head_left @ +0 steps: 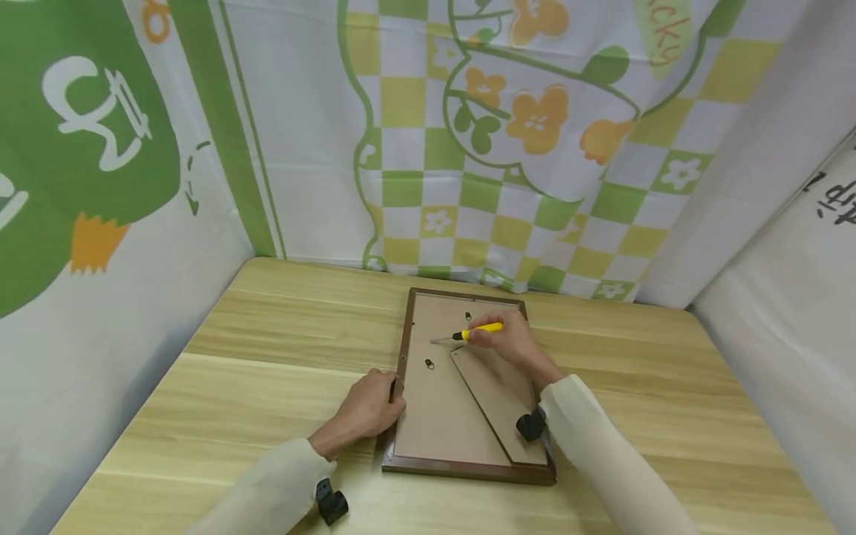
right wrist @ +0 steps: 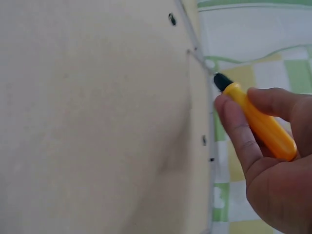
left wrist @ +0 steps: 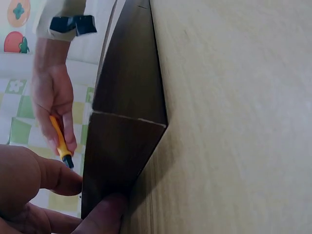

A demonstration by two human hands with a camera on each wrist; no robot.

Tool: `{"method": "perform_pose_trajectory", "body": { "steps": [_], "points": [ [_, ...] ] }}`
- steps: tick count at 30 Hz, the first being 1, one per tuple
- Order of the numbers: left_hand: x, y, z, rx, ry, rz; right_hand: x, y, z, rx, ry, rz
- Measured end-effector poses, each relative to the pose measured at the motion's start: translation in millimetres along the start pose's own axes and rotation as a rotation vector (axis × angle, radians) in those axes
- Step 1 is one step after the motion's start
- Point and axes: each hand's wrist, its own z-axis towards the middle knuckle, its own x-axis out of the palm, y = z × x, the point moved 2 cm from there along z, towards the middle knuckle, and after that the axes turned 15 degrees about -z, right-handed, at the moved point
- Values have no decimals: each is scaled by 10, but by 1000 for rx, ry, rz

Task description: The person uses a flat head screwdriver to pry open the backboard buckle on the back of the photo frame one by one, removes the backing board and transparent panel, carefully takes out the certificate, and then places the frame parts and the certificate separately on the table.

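A brown picture frame (head_left: 468, 469) lies back side up on the table, showing its tan backing board (head_left: 428, 416). On the board are a hinged stand flap (head_left: 501, 409) and two small hanging rings (head_left: 430, 364). My left hand (head_left: 368, 405) grips the frame's left side; in the left wrist view, fingers and thumb pinch the dark frame edge (left wrist: 126, 73). With my right hand (head_left: 511, 342) I hold a screwdriver (head_left: 484, 328) by its yellow handle. Its shaft points left over the board, near the flap's top end; whether the tip touches cannot be told.
The wood-grain table (head_left: 267, 357) extends on both sides of the frame. A patterned cloth (head_left: 428, 186) hangs behind its back edge, with white cloth walls at left and right. Each sleeve carries a small black camera (head_left: 331, 504).
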Motion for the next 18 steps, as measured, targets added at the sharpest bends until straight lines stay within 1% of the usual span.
{"method": "perform_pose_trajectory", "body": {
  "steps": [4,6,9,13,15,18],
  "points": [
    [-20,16,-16,1,27,-1,79,-33,100,-1,-7,44],
    [-20,25,-17,-7,41,-17,106,-45,133,-1,-29,22],
    [-26,33,-20,-19,39,-28,155,-38,176,2,-52,6],
    [-38,29,-23,-17,41,-10,223,-22,236,29,-79,11],
    [-41,28,-22,-10,48,2,263,-20,268,43,-81,24],
    [-33,40,-15,-19,64,12,320,-12,301,64,-79,50]
  ]
}}
